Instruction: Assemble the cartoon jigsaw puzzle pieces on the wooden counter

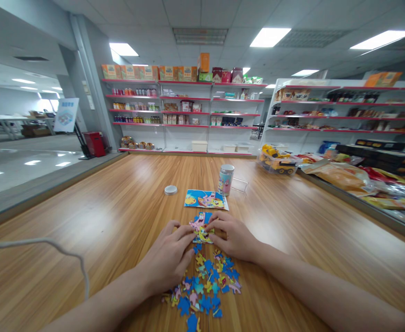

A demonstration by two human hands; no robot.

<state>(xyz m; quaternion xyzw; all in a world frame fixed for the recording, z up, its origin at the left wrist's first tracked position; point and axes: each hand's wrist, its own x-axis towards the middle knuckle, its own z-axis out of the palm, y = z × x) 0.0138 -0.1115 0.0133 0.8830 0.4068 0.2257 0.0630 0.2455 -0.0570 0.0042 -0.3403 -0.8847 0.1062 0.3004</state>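
Note:
A partly joined jigsaw puzzle [201,221] with cartoon figures lies flat on the wooden table. My left hand [169,253] has its curved fingertips against the puzzle's left edge, thumb lower down. From the right, my right hand [233,236] bends its fingers over the puzzle, with its thumb at the lower right edge. Together the hands hold it between them; the fingers hide part of its sides. Loose jigsaw pieces [205,303], mostly blue, yellow and pink, are scattered below. Just beyond the puzzle lies a printed picture card [205,199] with similar figures.
A cartoon-printed tin [225,180] stands behind the card's right end, beside a clear plastic piece [240,185]. Left of the card is a round lid [170,189]. A bin of toy trucks [277,161] stands far right. A pale cable [60,249] crosses the left side.

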